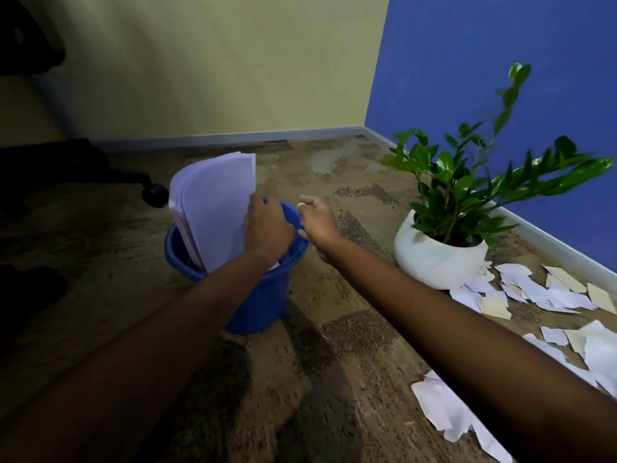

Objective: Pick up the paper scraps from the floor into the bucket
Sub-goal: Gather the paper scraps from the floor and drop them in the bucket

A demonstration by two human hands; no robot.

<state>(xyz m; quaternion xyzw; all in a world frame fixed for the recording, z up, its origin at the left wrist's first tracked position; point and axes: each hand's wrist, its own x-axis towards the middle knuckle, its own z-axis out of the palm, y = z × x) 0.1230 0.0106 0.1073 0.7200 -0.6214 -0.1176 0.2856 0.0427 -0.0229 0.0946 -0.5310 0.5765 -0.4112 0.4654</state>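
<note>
Partly hidden bucket [263, 295] behind left hand [267, 225]

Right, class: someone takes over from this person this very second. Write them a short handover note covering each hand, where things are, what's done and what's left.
Left hand: pressing a stack of paper sheets that stands in the blue bucket.
Right hand: open, holding nothing, at the bucket's rim.
Done: that stack is in the bucket, sticking out well above the rim.
Left: many paper scraps lie on the carpet to the right, beside the white plant pot and nearer the person. Gather those next.
</note>
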